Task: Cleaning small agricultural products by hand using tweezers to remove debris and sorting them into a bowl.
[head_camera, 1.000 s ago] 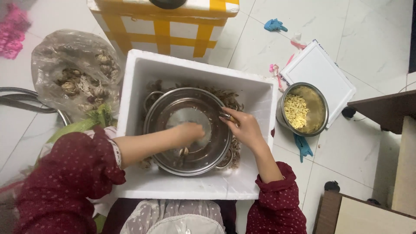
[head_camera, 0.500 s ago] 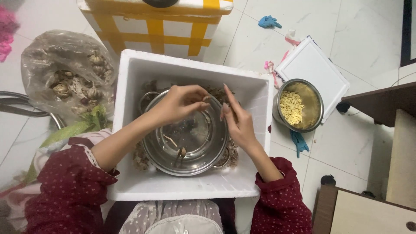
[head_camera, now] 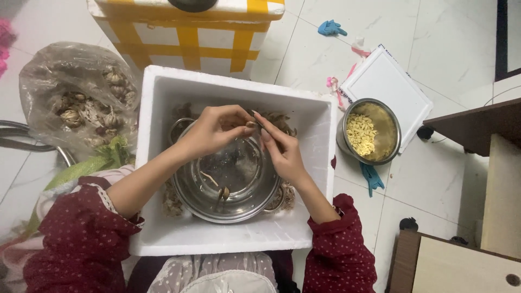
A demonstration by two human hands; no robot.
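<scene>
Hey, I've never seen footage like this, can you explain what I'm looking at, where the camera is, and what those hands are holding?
The camera is worn on a person's head and looks down at their own two bare hands. They work above a steel bowl that sits inside a white foam box on a tiled floor. The left hand pinches a small brownish piece, and the right hand meets it, holding something thin that is too small to identify. To the left lies a clear plastic bag of brownish bulbs. To the right, a metal pot of pale yellow pieces stands on a white lid.
</scene>
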